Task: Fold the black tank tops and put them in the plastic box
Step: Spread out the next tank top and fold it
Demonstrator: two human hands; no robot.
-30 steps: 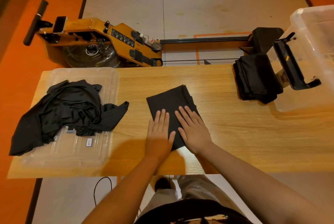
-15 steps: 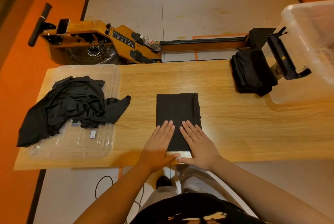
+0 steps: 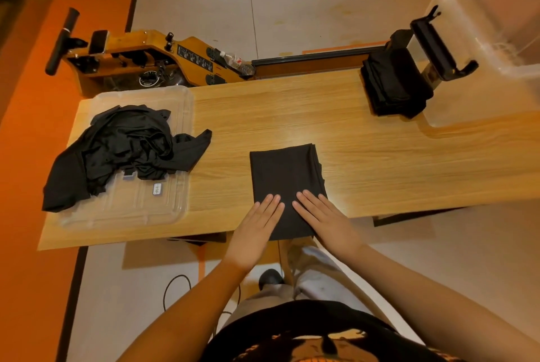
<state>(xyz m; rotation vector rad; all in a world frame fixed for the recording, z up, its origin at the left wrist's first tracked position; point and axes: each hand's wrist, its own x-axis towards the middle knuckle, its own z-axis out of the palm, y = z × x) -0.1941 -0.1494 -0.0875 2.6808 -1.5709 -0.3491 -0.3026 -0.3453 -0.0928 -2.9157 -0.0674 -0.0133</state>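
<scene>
in 1 s the folded tank top [image 3: 285, 174] has been turned square to the bench [image 3: 380, 174], at the middle of its near edge. left hand [image 3: 257, 224] and right hand [image 3: 324, 221] press it, fingers [image 3: 273, 202] straight, gripping nothing. folding looks done; the plastic box [image 3: 496, 25] waits at the bench's right end.

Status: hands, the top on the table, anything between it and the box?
Left hand, right hand flat, pressing folded tank top's near end. Top on table, not boxed. Folded stack lies at plastic box's side, on the way.
</scene>
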